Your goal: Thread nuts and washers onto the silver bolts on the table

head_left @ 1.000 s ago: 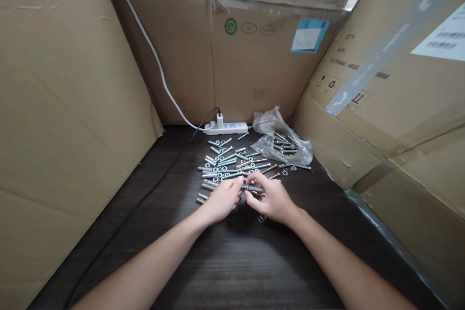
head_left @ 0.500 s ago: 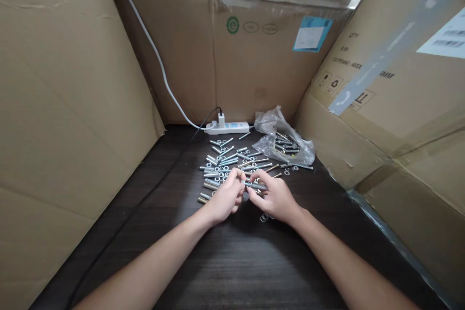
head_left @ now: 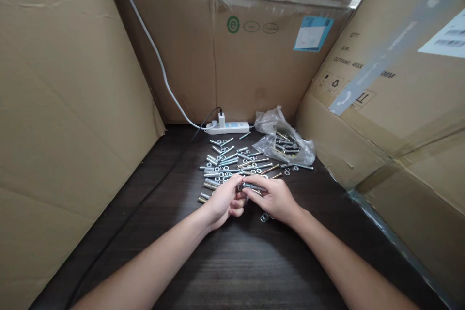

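Note:
My right hand (head_left: 276,199) pinches a silver bolt (head_left: 250,187) by its shank, held level just above the dark table (head_left: 232,261). My left hand (head_left: 222,202) has its fingertips closed on the bolt's left end, where a small nut or washer sits; which one is too small to tell. Both hands hover over the near edge of a heap of several loose bolts, nuts and washers (head_left: 232,162). A washer (head_left: 263,217) lies on the table under my right wrist.
A clear plastic bag (head_left: 283,144) with more bolts lies right of the heap. A white power strip (head_left: 227,127) with a black plug and white cable sits at the back. Cardboard boxes (head_left: 65,106) wall in the table on the left, back and right.
Both hands shifted slightly together; my left fingers have worked around the bolt's left end and now curl lower under it. The bolt stays in my right hand.

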The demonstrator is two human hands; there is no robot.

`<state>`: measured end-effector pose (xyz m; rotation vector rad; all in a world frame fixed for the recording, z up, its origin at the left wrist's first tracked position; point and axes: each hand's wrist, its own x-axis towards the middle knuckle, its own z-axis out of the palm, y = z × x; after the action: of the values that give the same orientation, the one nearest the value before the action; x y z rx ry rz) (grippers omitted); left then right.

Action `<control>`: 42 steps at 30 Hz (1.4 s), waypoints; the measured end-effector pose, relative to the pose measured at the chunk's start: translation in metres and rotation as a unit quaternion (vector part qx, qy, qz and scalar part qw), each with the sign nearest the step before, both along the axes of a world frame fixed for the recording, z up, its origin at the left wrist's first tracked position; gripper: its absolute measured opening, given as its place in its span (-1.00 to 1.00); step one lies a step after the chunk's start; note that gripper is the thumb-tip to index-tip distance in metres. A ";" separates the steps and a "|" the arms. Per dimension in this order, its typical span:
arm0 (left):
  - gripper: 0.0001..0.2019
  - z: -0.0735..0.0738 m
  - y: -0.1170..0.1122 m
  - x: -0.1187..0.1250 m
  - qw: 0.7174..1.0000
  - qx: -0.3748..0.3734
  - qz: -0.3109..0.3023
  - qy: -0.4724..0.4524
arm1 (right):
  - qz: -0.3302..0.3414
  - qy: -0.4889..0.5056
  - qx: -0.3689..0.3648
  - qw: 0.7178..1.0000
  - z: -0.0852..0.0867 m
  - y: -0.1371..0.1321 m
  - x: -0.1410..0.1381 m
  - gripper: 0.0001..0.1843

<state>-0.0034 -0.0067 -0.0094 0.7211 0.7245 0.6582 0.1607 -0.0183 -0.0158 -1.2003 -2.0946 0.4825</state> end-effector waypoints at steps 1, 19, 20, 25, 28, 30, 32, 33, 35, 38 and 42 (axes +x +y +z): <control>-0.77 0.000 0.000 0.000 1.000 -0.004 -0.002 -0.006 | -0.004 -0.001 -0.003 1.000 0.000 0.000 0.000 -0.72; -0.83 0.000 0.002 -0.002 0.999 -0.022 -0.032 -0.026 | -0.030 -0.027 -0.016 0.999 0.010 -0.004 0.001 -0.82; -0.83 0.000 0.002 -0.002 0.999 -0.018 -0.034 -0.027 | -0.035 -0.035 -0.021 0.999 0.010 -0.004 0.001 -0.85; -0.84 0.005 0.000 -0.003 0.999 -0.009 -0.028 -0.037 | -0.037 -0.055 -0.033 0.997 0.010 -0.003 0.004 -0.94; -0.78 0.005 -0.003 -0.001 0.999 0.032 -0.023 -0.035 | -0.014 -0.051 -0.036 0.998 0.011 -0.003 0.004 -0.89; -0.74 0.003 -0.004 0.000 0.997 0.078 -0.010 0.005 | 0.014 -0.042 -0.035 0.998 0.012 -0.004 0.002 -0.84; -0.74 0.002 -0.005 0.001 0.987 0.144 0.010 0.067 | 0.032 -0.028 -0.031 0.999 0.013 -0.004 0.001 -0.80; -0.75 0.002 -0.005 0.001 0.977 0.185 0.022 0.100 | 0.033 -0.021 -0.027 0.999 0.014 -0.003 0.001 -0.79; -0.76 0.002 -0.003 -0.001 0.947 0.272 0.050 0.161 | 0.025 -0.014 -0.014 0.999 0.014 -0.002 0.001 -0.78; -0.77 0.004 -0.001 -0.004 0.892 0.381 0.068 0.235 | 0.011 -0.042 0.002 0.999 0.014 -0.001 0.004 -0.81; -0.78 0.009 -0.002 -0.005 0.859 0.421 0.018 0.290 | -0.012 -0.093 0.007 0.996 0.019 -0.004 0.002 -0.84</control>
<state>-0.0088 -0.0085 -0.0008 1.7746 0.9999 0.8023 0.1624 -0.0220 0.0027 -1.3039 -2.2338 0.3572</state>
